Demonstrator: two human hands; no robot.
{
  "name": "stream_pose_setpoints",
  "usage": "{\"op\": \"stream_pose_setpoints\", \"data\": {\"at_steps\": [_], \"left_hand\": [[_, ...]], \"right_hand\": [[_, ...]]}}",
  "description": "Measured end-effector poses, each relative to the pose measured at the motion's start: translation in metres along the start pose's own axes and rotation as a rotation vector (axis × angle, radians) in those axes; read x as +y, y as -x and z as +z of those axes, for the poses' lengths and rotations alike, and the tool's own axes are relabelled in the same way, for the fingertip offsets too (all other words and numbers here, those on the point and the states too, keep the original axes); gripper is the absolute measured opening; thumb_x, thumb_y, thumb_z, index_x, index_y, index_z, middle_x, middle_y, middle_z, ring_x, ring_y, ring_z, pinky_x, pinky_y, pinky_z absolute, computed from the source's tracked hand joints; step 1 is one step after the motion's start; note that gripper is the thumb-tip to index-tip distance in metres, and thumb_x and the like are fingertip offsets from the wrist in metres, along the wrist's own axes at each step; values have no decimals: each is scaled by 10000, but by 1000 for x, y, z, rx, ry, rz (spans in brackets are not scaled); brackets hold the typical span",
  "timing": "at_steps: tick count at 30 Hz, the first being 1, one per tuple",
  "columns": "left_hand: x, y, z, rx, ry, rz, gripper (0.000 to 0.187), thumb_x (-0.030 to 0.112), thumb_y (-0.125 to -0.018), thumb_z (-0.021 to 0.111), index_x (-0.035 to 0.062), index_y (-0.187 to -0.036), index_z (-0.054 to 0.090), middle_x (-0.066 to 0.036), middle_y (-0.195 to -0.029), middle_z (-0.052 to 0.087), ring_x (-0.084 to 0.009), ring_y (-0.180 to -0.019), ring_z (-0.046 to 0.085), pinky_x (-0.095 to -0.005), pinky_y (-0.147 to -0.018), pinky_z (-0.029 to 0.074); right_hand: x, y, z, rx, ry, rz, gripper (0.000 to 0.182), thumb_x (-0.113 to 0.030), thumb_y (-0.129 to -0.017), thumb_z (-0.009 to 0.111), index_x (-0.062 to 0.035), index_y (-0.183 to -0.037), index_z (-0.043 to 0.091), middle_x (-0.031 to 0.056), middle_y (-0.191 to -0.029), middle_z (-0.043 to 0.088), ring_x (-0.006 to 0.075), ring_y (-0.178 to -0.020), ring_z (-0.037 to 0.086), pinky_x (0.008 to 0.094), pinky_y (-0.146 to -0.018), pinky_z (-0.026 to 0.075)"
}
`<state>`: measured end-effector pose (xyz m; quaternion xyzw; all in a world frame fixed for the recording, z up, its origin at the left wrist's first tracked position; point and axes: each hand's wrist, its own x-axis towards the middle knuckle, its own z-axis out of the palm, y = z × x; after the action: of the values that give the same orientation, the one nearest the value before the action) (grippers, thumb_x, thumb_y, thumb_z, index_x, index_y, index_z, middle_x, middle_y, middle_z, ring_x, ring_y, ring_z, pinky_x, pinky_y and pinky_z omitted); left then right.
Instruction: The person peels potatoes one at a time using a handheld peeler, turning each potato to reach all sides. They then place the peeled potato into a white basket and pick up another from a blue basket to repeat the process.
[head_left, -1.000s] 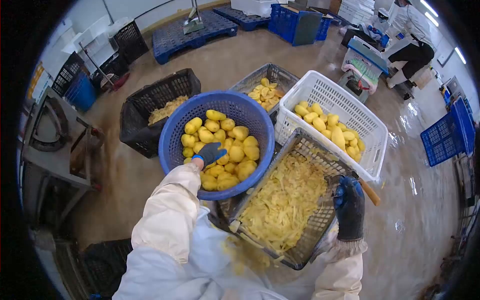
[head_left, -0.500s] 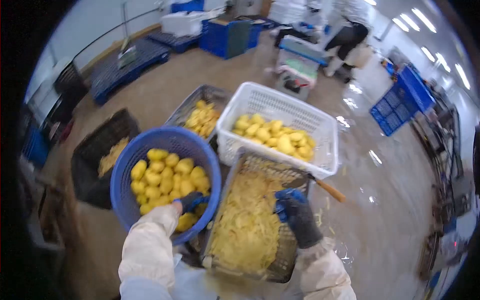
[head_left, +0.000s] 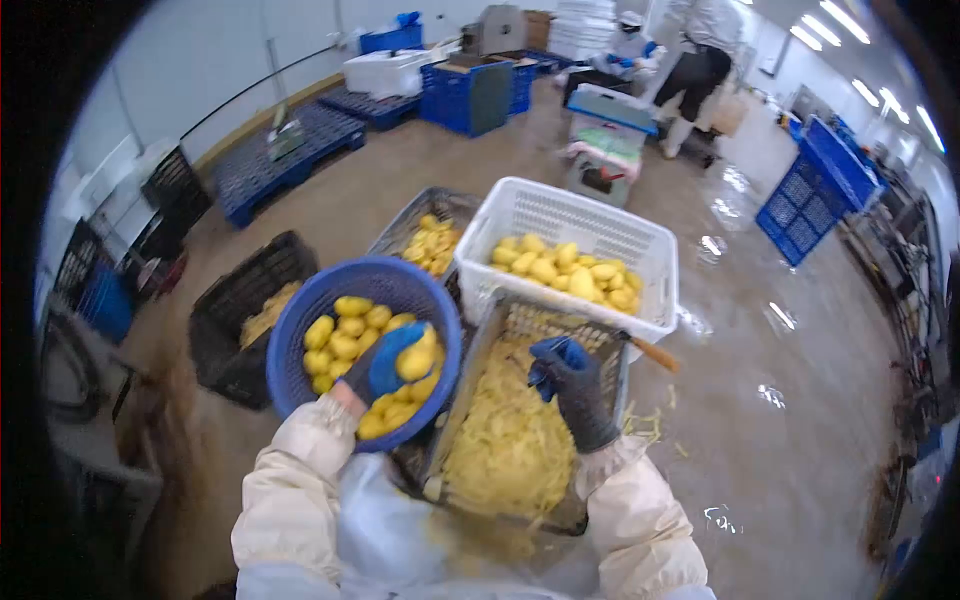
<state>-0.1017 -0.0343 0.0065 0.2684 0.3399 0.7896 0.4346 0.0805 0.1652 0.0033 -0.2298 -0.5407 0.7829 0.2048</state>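
My left hand (head_left: 382, 365), in a blue-and-dark glove, grips a peeled yellow potato (head_left: 417, 358) above the blue round basket (head_left: 285, 365). More peeled potatoes (head_left: 345, 345) lie in that basket. My right hand (head_left: 572, 385), gloved the same way, is closed over the grey crate (head_left: 612, 385) of pale peelings (head_left: 510, 450). A thin dark bit shows by its fingertips, too small to name. A wooden handle (head_left: 655, 353) sticks out over the crate's far right corner; its other end is hard to see.
Beyond the crate stands a white basket (head_left: 640, 250) of potatoes. A smaller grey crate (head_left: 405, 225) holds yellow pieces, and a black crate (head_left: 225, 345) sits at left. Farther off are a blue pallet (head_left: 300, 165), stacked tubs (head_left: 610, 140) and two people. Peel strips lie on the wet floor (head_left: 760, 480).
My left hand has lifted a potato from among those in the blue basket. The right hand has moved slightly up and left, staying closed. The whole view has shifted a little.
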Motion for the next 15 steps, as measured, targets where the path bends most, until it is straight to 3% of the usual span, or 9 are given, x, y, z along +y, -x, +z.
{"op": "stream_pose_setpoints", "data": {"at_steps": [1, 2, 3, 5, 7, 9, 10, 11, 15], "left_hand": [[-10, -24, -22, 209, 84, -322, 277, 261, -937, 509, 93, -1154, 548, -62, -1042, 617, -192, -932, 607, -322, -852, 508], [-30, -21, -37, 200, -50, -202, 272, 271, -936, 514, 87, -1131, 562, -63, -1020, 621, -184, -924, 607, -330, -828, 516], [-25, -13, 2, 102, -797, 211, 297, 301, -955, 480, 70, -1124, 562, -72, -990, 629, -184, -890, 619, -329, -801, 525], [-43, -10, 20, 327, 466, -293, 345, 342, -956, 473, 59, -1136, 551, -82, -974, 633, -193, -871, 628, -327, -778, 535], [-72, -1, 25, 297, 247, -174, 360, 358, -949, 481, 59, -1139, 550, -89, -979, 632, -195, -861, 632, -320, -766, 538], [-85, 8, 42, 233, 123, -155, 383, 375, -938, 498, 55, -1141, 554, -100, -986, 634, -198, -853, 639, -313, -739, 544], [-99, 13, 37, 199, 110, -217, 363, 276, -919, 546, 45, -1197, 508, -89, -1039, 605, -189, -928, 610, -304, -799, 513], [-112, 19, 30, 171, 97, -282, 402, 178, -901, 593, 36, -1254, 463, -78, -1092, 577, -181, -1004, 581, -294, -859, 482], [-85, 16, 84, 24, 89, -365, 443, 412, -931, 483, 56, -1191, 532, -111, -982, 624, -241, -813, 640, -354, -649, 554]], "right_hand": [[-4, 4, 5, -17, 22, -43, 154, -189, -870, 632, -38, -849, 614, 51, -642, 612, 80, -473, 503, 205, -429, 381], [-6, 11, 10, -29, 48, -92, 148, -186, -872, 634, -40, -853, 617, 42, -640, 609, 67, -487, 504, 197, -442, 382], [-7, 19, 17, -47, 44, -80, 148, -186, -872, 634, -40, -853, 617, 42, -640, 609, 67, -487, 504, 197, -442, 382], [-9, 36, 30, -91, 118, -183, 150, -182, -870, 646, -34, -856, 620, 29, -678, 622, 49, -529, 513, 182, -476, 387], [-3, 52, 35, -303, 164, -180, 167, -90, -818, 681, -12, -952, 619, 57, -805, 646, 90, -685, 593, 225, -597, 472], [13, 50, 32, -409, 543, -604, 177, -51, -795, 695, -24, -955, 624, 48, -800, 646, 88, -710, 602, 242, -630, 486], [15, 43, 24, -272, 511, -532, 124, -88, -813, 687, -41, -908, 623, 30, -757, 629, 80, -670, 589, 231, -585, 467], [10, 33, 9, -107, 186, -144, 97, -135, -841, 655, -54, -882, 619, 12, -699, 601, 75, -607, 567, 227, -527, 436], [8, -19, -66, 229, -60, -301, 129, -170, -877, 589, -65, -802, 589, 9, -629, 560, 79, -496, 500, 200, -450, 374]]}}
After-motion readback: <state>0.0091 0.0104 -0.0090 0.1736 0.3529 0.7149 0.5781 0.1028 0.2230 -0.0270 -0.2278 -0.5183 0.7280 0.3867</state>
